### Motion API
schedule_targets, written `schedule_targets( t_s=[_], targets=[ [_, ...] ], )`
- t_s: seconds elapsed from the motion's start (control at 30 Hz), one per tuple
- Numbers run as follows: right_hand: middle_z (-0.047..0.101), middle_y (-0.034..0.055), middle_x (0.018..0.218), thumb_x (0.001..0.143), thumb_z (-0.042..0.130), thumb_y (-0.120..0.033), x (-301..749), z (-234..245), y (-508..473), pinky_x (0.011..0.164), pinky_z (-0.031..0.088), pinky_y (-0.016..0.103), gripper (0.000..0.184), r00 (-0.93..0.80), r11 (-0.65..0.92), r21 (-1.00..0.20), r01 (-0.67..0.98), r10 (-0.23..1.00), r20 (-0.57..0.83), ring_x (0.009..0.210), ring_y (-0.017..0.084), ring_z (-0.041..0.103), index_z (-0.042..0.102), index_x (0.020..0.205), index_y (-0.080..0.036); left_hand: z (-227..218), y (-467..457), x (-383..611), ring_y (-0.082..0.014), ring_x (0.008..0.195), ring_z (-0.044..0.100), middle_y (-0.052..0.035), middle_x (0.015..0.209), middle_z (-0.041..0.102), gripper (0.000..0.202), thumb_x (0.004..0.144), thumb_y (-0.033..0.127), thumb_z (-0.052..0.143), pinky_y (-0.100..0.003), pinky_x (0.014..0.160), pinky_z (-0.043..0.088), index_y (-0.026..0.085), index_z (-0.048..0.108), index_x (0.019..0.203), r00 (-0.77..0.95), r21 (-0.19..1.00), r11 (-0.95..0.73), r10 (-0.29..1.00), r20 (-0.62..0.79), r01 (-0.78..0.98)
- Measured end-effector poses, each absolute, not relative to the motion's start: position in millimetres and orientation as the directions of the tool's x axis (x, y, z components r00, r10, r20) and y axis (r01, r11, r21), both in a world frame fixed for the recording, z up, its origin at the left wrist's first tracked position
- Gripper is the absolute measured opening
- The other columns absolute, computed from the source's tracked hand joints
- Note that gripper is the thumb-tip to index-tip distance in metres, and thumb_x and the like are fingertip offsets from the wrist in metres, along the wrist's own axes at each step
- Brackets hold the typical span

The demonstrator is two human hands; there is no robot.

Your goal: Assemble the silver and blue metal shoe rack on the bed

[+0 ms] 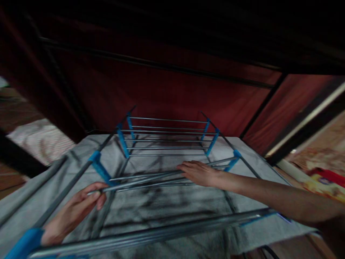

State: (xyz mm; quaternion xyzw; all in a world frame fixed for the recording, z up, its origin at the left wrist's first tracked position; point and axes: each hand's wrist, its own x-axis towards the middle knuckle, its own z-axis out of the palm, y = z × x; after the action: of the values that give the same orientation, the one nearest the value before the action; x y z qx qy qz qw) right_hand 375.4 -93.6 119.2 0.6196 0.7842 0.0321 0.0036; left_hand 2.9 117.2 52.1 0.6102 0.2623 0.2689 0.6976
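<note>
A rack frame of grey metal tubes (72,181) with blue plastic connectors (100,166) lies over a grey cloth (167,201). Thin cross rods (167,147) join its two sides. In the middle, a metal rod (151,177) runs aslant, with one end held between the thumb and fingers of my left hand (78,208). My right hand (198,172) is farther along the same rod, palm down, its fingers curled over it; their undersides are hidden. The rod's far end lies by the blue connector on the right.
Several thicker-looking rods (161,232) cross the near end of the frame. A dark red fabric wall (172,97) with black bars stands behind. On the right are a pale ledge (291,171) and a red and yellow item (327,181). Striped cloth (44,140) shows at left.
</note>
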Motion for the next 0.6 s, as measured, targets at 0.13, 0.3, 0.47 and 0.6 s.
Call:
schedule_targets(
  t_s=[0.13, 0.3, 0.47, 0.6],
  targets=[
    [0.062, 0.0129, 0.127, 0.096, 0.04, -0.009, 380, 104, -88, 0.093, 0.056, 0.038, 0.041, -0.304, 0.296, 0.081, 0.952, 0.945, 0.118, 0.112, 0.023, 0.063, 0.052, 0.134, -0.016, 58, 110, 12, -0.0152, 0.061, 0.055, -0.0015, 0.063, 0.063, 0.038, 0.075, 0.05, 0.078, -0.025, 0.059, 0.041, 0.021, 0.069, 0.1, 0.655, 0.988, 0.04, 0.752, 0.069, -0.149],
    [0.062, 0.0132, 0.131, 0.094, 0.035, -0.006, 395, 96, -83, 0.095, 0.056, 0.039, 0.047, -0.315, 0.305, 0.079, 0.949, 0.92, 0.233, 0.115, 0.025, 0.063, 0.054, 0.135, -0.018, 57, 115, 12, -0.0148, 0.066, 0.056, -0.0036, 0.069, 0.062, 0.029, 0.079, 0.042, 0.077, -0.026, 0.065, 0.044, 0.016, 0.067, 0.087, 0.571, 0.98, 0.002, 0.813, 0.114, -0.198],
    [0.063, 0.0131, 0.128, 0.092, 0.036, -0.006, 405, 100, -75, 0.093, 0.057, 0.037, 0.05, -0.328, 0.328, 0.045, 0.943, 0.907, 0.262, 0.112, 0.024, 0.065, 0.05, 0.139, -0.018, 53, 126, 2, -0.0196, 0.084, 0.062, -0.0071, 0.095, 0.066, 0.035, 0.078, 0.036, 0.077, -0.029, 0.069, 0.049, 0.019, 0.067, 0.107, 0.421, 0.966, 0.025, 0.903, 0.089, -0.258],
    [0.062, 0.0153, 0.129, 0.093, 0.034, -0.006, 410, 101, -71, 0.094, 0.057, 0.038, 0.049, -0.34, 0.341, 0.033, 0.939, 0.915, 0.216, 0.113, 0.024, 0.064, 0.048, 0.14, -0.015, 58, 137, 1, -0.0254, 0.113, 0.057, -0.0081, 0.117, 0.065, 0.044, 0.076, 0.036, 0.079, -0.033, 0.085, 0.051, 0.022, 0.065, 0.116, 0.332, 0.971, -0.065, 0.932, 0.142, -0.232]
  ],
)
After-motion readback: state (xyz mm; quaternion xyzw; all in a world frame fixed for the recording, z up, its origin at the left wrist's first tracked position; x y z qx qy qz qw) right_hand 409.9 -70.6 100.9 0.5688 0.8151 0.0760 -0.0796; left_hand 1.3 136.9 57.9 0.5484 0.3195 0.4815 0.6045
